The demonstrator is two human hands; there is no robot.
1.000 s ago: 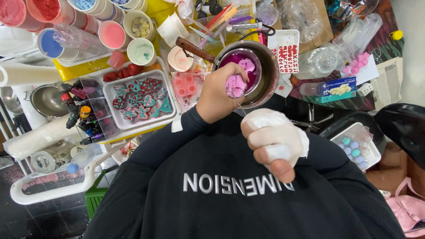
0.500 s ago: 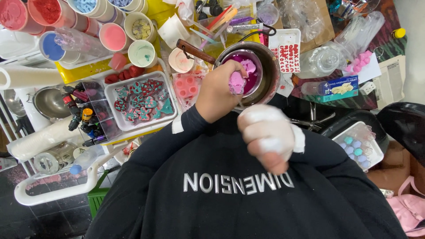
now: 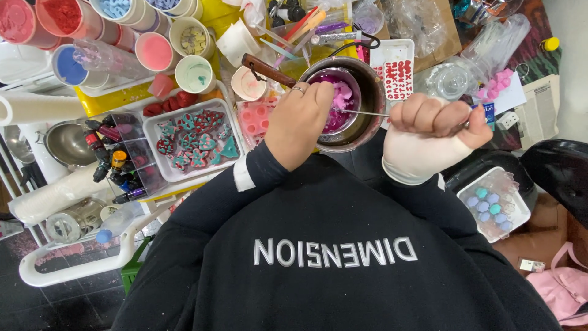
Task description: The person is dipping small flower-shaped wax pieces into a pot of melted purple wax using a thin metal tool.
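Cluttered craft table (image 3: 110,98): left hand (image 3: 298,125) curled over metal pot (image 3: 367,92) of pink wax pieces (image 3: 340,101); right hand (image 3: 429,138), half-gloved, fisted around thin metal rod (image 3: 367,113) reaching into pot.

The metal pot (image 3: 361,104) with its wooden handle (image 3: 266,69) serves as the landmark. In the pot lie chunks of wax (image 3: 343,98). The left hand (image 3: 300,122) rests on the pot's left rim; the right hand (image 3: 429,132) sits just right of the pot, with a thin rod (image 3: 367,113) reaching from it into the pot. Left of the pot lies a small mould (image 3: 254,119), and further left a tray of shaped pieces (image 3: 193,141), then a box of small bottles (image 3: 119,162). Beyond the pot, to the upper left, stand cups (image 3: 153,52). Well right of the pot and nearer the person sits a tray of round pieces (image 3: 493,205).
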